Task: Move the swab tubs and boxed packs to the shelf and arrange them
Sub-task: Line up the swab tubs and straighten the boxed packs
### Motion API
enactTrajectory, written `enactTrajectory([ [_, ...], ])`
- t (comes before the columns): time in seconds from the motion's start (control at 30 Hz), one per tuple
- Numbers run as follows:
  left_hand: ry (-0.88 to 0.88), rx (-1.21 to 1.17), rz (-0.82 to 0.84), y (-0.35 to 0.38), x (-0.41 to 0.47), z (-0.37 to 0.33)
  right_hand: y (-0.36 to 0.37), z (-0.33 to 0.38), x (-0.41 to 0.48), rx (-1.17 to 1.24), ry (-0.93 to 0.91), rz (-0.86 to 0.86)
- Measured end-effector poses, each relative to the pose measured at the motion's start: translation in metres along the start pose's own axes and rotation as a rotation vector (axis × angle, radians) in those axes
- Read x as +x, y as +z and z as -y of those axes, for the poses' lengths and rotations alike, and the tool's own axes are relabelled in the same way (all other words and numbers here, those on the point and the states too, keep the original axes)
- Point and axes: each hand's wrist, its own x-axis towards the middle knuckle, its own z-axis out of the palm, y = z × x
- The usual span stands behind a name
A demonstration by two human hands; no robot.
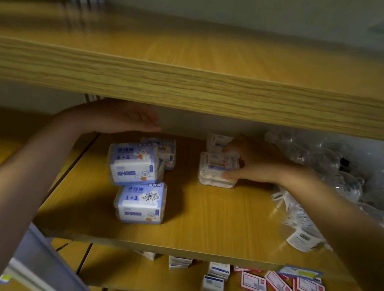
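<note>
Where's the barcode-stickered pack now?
Head view, middle shelf, left of centre: the stickered pack sits frontmost, just in front of two other blue packs.

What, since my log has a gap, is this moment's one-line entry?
left hand: open, empty | right hand: gripping white tub | blue packs: on middle shelf

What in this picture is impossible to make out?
Head view: the white box is half covered by the right hand gripping the clear tub.
The rear blue pack is mostly hidden behind the front blue pack.
The bagged items are blurred and cut off by the right edge.
</note>
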Motion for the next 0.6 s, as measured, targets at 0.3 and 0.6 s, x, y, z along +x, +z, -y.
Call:
enactTrajectory([
  [0.3,0.007,-0.300,-0.192,0.015,-0.061,0.033,0.002,0.048,0.043,0.146,-0.207,-0.032],
  [0.6,0.006,-0.446,-0.182,0.041,-0.078,0.049,0.033,0.076,0.085,0.209,-0.261,0.030],
])
